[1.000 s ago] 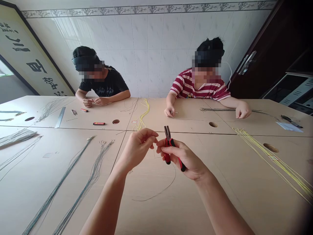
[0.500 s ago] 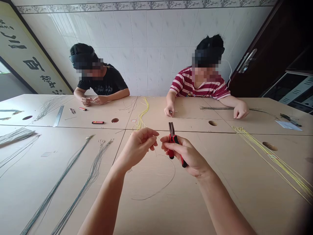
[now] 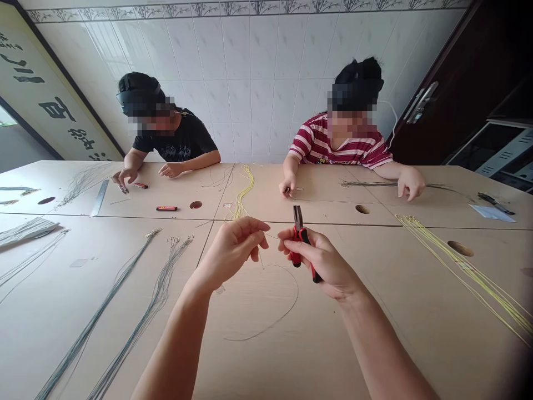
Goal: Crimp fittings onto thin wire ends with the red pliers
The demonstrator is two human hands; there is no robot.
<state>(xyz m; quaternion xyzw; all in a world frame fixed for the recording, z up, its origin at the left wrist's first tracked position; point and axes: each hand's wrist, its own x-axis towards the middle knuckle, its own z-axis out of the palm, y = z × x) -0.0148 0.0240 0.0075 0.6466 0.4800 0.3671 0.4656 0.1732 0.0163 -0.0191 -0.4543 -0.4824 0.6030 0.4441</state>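
Between thumb and fingertips, my left hand (image 3: 235, 247) pinches a thin cord (image 3: 298, 289). A short stretch of it runs across to the fingertips of my right hand (image 3: 327, 258), which pinch it too. The rest hangs below my left hand and curves over the tabletop in a loose arc. Pliers (image 3: 297, 215) with red and black handles rest in my right hand, jaws pointing up and away. Their jaws are clear of the cord. Any small part at the cord's end is too small to make out.
Grey-green cord bundles (image 3: 120, 283) lie on the left, yellow cords (image 3: 462, 261) on the right. Another yellow bundle (image 3: 245, 191) lies beyond my hands. Two people sit opposite, working. The table (image 3: 258, 366) has round holes, a steel ruler (image 3: 100, 197) and a red-black marker-like stick (image 3: 166, 209).
My right hand and the pliers have shifted slightly right, widening the gap between my hands and stretching the cord across it. The person at left has reached one hand toward a small object on the table.
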